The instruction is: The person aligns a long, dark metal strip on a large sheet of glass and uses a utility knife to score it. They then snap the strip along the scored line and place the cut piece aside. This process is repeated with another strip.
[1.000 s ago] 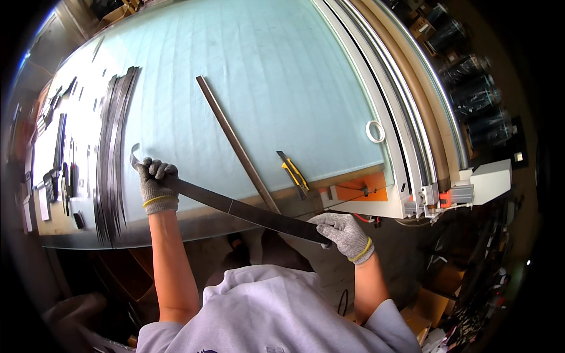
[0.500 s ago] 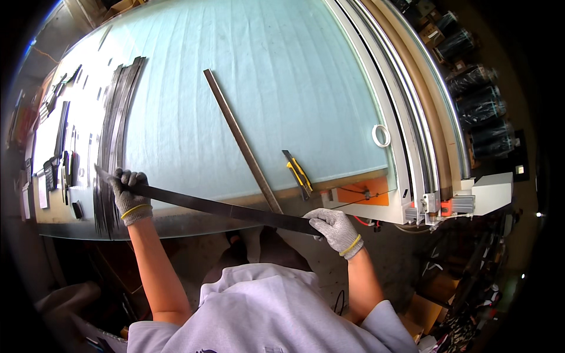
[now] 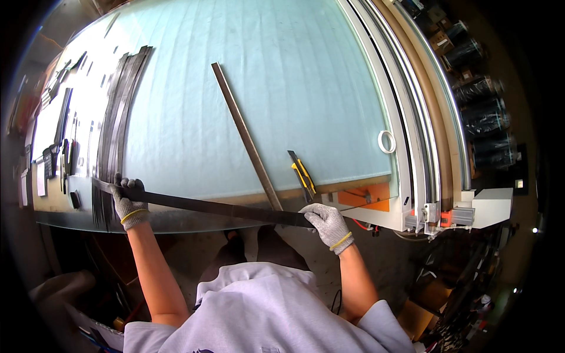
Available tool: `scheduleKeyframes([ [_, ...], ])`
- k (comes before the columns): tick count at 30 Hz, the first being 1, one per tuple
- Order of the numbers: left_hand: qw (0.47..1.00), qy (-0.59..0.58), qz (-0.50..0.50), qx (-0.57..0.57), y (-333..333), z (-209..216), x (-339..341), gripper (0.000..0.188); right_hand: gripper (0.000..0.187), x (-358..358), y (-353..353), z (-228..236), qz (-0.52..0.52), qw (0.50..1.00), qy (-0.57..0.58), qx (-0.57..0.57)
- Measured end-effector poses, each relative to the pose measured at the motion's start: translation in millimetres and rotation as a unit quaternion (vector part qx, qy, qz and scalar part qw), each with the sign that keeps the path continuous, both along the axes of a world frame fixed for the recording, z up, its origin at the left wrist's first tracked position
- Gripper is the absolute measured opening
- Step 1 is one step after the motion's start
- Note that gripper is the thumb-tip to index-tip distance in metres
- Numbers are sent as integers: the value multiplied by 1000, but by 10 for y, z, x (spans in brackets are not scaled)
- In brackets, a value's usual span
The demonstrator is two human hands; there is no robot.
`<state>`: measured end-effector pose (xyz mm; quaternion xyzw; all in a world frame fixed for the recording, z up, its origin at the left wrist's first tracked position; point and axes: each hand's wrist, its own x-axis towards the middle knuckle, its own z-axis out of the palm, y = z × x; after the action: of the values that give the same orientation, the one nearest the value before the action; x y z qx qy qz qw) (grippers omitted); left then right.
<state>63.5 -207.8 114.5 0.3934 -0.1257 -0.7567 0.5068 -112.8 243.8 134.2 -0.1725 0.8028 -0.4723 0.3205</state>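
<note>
A long, flat black strip (image 3: pixel 218 206) stretches across the table's near edge between my two gloved hands. My left hand (image 3: pixel 130 207), in a grey glove with a yellow cuff edge, is closed around its left part, and the strip's tip pokes out beyond the fingers. The right end is pinched by my right hand (image 3: pixel 329 225), thumb on top. Close to my left hand lies a pile of similar dark strips (image 3: pixel 123 112). Between the hands, beyond the held strip, rest a narrow metal-edged bar (image 3: pixel 244 132) and a yellow and black utility knife (image 3: pixel 302 176).
A pale blue sheet (image 3: pixel 182 106) covers much of the table. Near its right edge sits a white ring (image 3: pixel 386 142). Metal rails (image 3: pixel 421 106) run along the right side. Small tools and a calculator (image 3: pixel 49 162) lie at the left. Wrapped rolls (image 3: pixel 487 117) stand beyond the rails.
The view has shifted slightly. My right hand has come a little to the left and up with the strip's end. Both hands keep their hold.
</note>
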Motion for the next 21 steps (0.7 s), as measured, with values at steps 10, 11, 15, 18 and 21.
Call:
scheduleKeyframes([
  [10, 992, 44, -111, -33, -198, -527, 454, 43, 17, -69, -228, -552, 4, 990, 139, 39],
  [11, 994, 19, -101, -32, -190, -563, 473, 41, 16, -80, -269, -658, 3, 989, 141, 42],
  [15, 995, 51, -74, -33, -375, -810, 852, 35, 15, -115, -452, -831, 2, 990, 139, 38],
  [18, 997, 52, -50, -31, -485, -899, 1089, 32, 15, -148, -539, -880, 16, 990, 137, 31],
  [21, 995, 65, -63, -44, -515, -936, 1235, 31, 15, -177, -574, -859, 31, 988, 146, 29],
])
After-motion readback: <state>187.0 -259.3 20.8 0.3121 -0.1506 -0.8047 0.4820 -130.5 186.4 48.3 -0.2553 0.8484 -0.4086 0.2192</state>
